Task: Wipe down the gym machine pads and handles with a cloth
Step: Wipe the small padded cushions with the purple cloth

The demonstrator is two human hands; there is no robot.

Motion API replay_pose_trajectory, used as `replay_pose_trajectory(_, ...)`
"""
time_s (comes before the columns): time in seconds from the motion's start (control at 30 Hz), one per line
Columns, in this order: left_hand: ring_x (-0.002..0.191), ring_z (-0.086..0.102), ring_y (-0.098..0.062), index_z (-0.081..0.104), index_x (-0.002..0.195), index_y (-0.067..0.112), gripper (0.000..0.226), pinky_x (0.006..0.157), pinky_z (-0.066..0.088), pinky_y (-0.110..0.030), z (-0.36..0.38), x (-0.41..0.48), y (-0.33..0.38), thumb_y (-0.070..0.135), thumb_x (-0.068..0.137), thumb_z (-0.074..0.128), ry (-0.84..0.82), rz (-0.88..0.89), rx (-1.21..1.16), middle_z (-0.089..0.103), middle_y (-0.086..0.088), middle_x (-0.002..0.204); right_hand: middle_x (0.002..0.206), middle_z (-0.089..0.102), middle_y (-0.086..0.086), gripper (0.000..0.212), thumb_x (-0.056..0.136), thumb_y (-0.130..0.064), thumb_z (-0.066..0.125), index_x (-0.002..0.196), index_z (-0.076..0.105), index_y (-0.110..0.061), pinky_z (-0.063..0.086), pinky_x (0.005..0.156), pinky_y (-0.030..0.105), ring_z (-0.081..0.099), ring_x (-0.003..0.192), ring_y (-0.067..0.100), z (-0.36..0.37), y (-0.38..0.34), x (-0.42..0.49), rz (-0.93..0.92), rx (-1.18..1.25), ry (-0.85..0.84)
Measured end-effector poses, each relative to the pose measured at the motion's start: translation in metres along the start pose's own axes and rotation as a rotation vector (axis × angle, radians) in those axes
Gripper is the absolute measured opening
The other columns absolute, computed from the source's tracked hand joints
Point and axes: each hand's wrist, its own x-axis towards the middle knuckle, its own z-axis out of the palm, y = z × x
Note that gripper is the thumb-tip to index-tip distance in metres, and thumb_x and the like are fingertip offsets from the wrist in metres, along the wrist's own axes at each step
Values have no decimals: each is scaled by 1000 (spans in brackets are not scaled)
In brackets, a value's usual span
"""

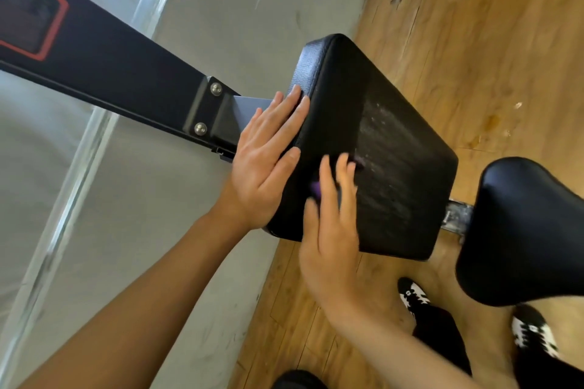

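Being pressed against the front face of one large black pad (395,142) is one purple cloth (316,189); only small bits of it are showing between the fingers. The cloth is being covered by the right hand (331,230), fingers spread and mostly straight, flat over it. The hand is motion-blurred, so no curl round the cloth is being made out. The pad's near face is being shown with pale streaks.

The pad's left edge is being braced by the left hand (265,161), palm flat, four fingers straight and together, thumb out along the edge, nothing held.

The pad is being carried on one black frame beam (110,66) running up-left. Two bolts (216,88) are being counted on the beam's bracket, and one red-outlined label (28,16) on the beam, its text unreadable.

A second, smaller black pad (521,230) is being seen at the right, joined toward the first by one grey metal bar (456,218). Total pads: two.

Two black-and-white shoes (414,294) are being seen below on the wooden floor (474,41), with dark trouser legs at the lower right.
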Motion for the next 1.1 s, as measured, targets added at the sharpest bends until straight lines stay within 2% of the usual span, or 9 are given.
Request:
replay_pose_trajectory(0.1,159,20,-24,35,160,9,57,128,18,-55,-5,1,8,25,106,35,-13,12,126,30,-9,169,172,11,-1,51,112,-40,23,161,12,-32,8,130,46,3,159,16,-9,13,10,-56,-50,-96)
replay_pose_trajectory(0.23,156,-10,2,8,166,21,73,127,-3,-23,-8,3,27,25,106,49,-167,-107,156,2,5,174,172,7,0,62,106,-29,31,162,4,-21,3,130,40,0,158,10,-20,11,93,-19,86,-66)
replay_pose_trajectory(0.37,160,0,-11,15,165,12,71,132,10,-45,6,2,29,23,103,48,-66,-100,181,11,-5,174,170,16,3,59,103,-17,40,156,16,-28,17,128,32,8,157,7,-15,8,90,63,237,41)
replay_pose_trajectory(0.47,158,14,-16,25,164,10,70,127,22,-57,9,2,25,20,100,51,-16,-117,149,23,-7,171,171,17,-3,51,108,-22,41,156,26,-28,26,126,43,14,157,8,-7,16,30,96,164,56)
replay_pose_trajectory(0.57,155,24,-16,33,161,11,66,125,26,-59,12,-2,26,19,99,54,64,-109,151,32,-7,167,172,6,-13,52,108,-35,35,159,23,-30,16,126,38,8,158,10,-6,22,-9,82,82,-58)
replay_pose_trajectory(0.67,150,35,-18,40,158,10,65,120,33,-61,14,-2,25,22,97,57,120,-98,148,41,-7,162,173,8,1,55,108,-37,31,160,23,-20,8,127,26,5,159,15,-11,24,30,-35,17,-91)
replay_pose_trajectory(0.9,147,42,-21,45,156,9,66,119,35,-59,15,-3,23,21,94,64,167,-93,152,46,-7,159,171,15,6,51,112,-32,34,161,28,-20,19,128,44,7,158,19,-16,2,173,97,80,31)
replay_pose_trajectory(1.03,146,43,-21,45,156,10,65,118,35,-59,15,-3,24,25,95,59,171,-99,159,46,-7,159,168,23,10,51,110,-29,36,160,26,-23,25,125,54,15,158,25,-7,1,100,11,28,100)
replay_pose_trajectory(1.1,147,43,-20,45,156,12,63,119,35,-59,16,-4,24,28,97,57,172,-106,157,46,-6,160,171,18,4,53,110,-28,35,160,20,-29,25,125,54,13,158,23,-8,9,36,-43,-3,10)
